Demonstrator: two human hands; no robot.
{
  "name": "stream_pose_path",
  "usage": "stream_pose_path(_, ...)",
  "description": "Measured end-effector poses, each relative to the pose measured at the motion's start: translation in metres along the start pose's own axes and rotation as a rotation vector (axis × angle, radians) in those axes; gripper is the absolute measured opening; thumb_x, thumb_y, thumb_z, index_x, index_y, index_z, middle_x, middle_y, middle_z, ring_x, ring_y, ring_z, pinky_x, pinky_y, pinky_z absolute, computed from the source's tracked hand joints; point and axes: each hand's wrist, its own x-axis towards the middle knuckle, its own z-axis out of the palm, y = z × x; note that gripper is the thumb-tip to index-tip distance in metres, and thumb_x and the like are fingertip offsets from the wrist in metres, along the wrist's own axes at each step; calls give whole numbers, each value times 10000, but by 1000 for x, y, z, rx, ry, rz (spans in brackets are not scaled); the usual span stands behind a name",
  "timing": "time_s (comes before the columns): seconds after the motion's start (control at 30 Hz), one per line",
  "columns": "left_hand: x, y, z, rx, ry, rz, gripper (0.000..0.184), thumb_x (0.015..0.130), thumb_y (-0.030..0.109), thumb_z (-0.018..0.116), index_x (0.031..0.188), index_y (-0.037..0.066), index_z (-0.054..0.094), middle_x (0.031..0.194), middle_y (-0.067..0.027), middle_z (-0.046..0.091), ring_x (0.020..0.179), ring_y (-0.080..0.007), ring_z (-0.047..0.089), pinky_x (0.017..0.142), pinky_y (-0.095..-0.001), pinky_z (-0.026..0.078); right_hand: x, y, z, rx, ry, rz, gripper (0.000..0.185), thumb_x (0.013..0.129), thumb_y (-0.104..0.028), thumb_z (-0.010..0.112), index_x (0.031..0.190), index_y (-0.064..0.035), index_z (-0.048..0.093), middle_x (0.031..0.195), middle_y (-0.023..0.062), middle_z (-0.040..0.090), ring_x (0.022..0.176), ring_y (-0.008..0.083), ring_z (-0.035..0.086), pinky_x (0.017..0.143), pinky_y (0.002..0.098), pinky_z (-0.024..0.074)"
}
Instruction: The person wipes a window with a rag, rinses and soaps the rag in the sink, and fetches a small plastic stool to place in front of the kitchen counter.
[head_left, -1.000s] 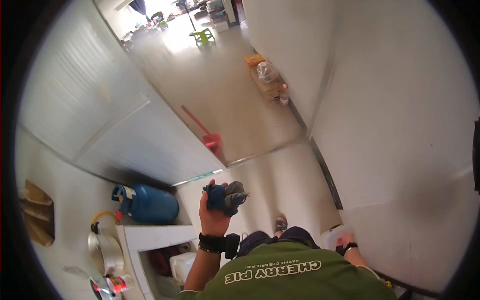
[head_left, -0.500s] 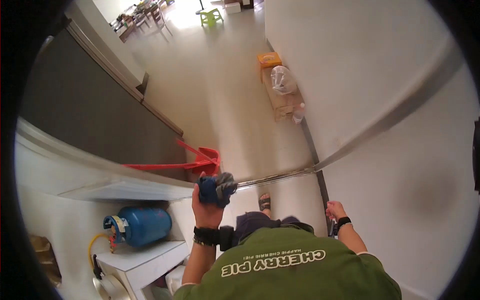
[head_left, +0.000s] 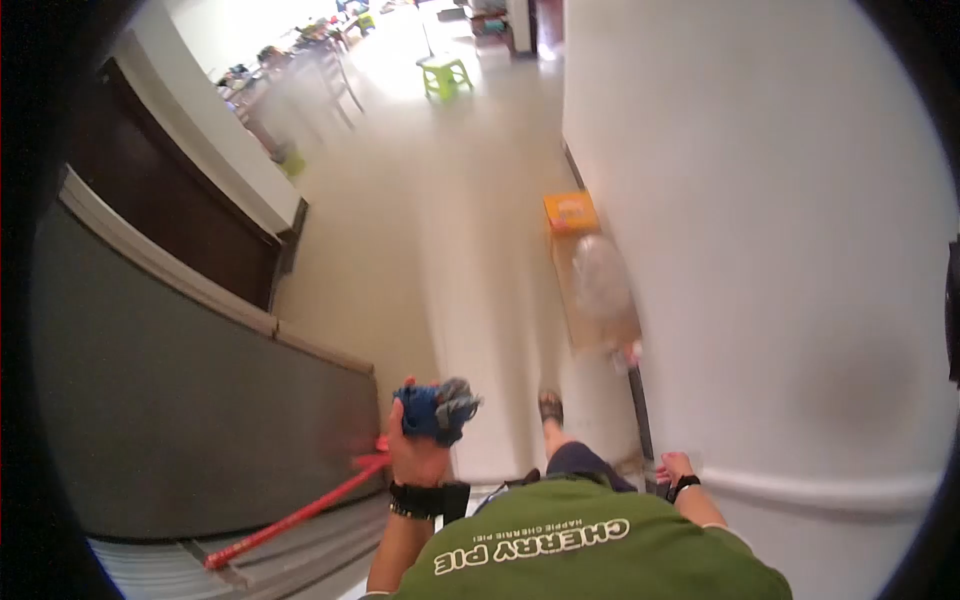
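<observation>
A crumpled bundle of dark blue and grey cloth (head_left: 438, 410) is gripped in my left hand (head_left: 418, 460), raised in front of my body at the left. Whether the bundle is gloves, socks or a rag, I cannot tell. My right hand (head_left: 677, 468) hangs low beside the white wall, its fingers loosely bent and a little apart, with nothing visible in them. A dark band is on each wrist. One sandalled foot (head_left: 551, 408) shows on the floor ahead of me.
Along the right wall stand an orange box (head_left: 571, 211) and a cardboard box (head_left: 590, 325) with a clear plastic bag (head_left: 602, 278). A red long-handled tool (head_left: 300, 522) leans by the grey panel (head_left: 200, 400) at left. Farther off are a green stool (head_left: 444, 76) and a cluttered table.
I have moved forward through the doorway. The boxes and stool appear nearer, and the blue gas cylinder has left view. My left hand still holds the cloth bundle.
</observation>
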Motion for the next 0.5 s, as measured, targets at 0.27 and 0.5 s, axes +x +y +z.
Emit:
stream_pose_path(0.27,158,56,76,-30,88,237,401,948,405,440,1290,199,475,1199,-130,562,1066,-296,582,790,-463,544,69,-354,88,-155,-163,-377,272,909,-191,479,1115,-47,583,698,92,602,462,153,554,394,298,445)
stream_pose_path(0.5,285,89,59,-148,173,229,383,938,406,461,1270,217,490,1180,-110,549,1070,-302,562,829,-501,518,133,-491,176,-275,-168,-549,275,913,-230,514,1103,-45,587,723,99,627,496,162,591,415,310,476)
